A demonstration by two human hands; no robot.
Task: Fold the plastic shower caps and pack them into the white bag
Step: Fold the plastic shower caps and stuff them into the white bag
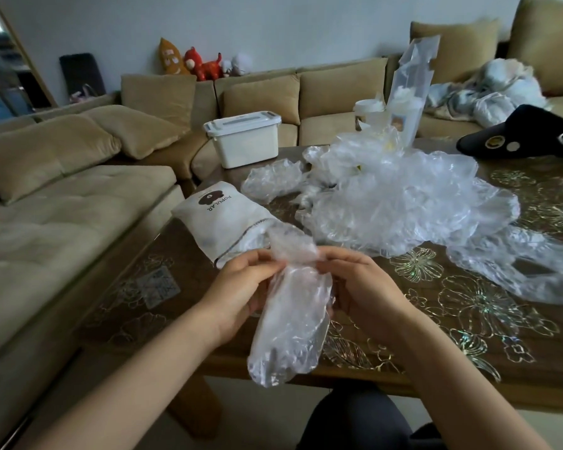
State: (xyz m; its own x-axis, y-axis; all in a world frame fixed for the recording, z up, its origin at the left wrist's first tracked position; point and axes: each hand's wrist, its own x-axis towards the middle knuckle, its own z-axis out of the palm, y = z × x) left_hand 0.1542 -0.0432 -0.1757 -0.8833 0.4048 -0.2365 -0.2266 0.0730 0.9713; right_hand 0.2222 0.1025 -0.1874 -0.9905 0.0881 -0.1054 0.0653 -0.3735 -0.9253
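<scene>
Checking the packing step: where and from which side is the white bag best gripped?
Probably pinch the dark-trimmed mouth rim of the white bag, coming from the near side: it lies on its side with its opening facing that way.

The scene is taken in by a single wide-angle camera worn on the head, directed forward and downward across the counter (452, 319). The left hand (241, 287) and the right hand (368, 287) are seen close, low in the middle of the frame. The sofa (78, 203) and the wall (273, 24) are caught farther off.
</scene>
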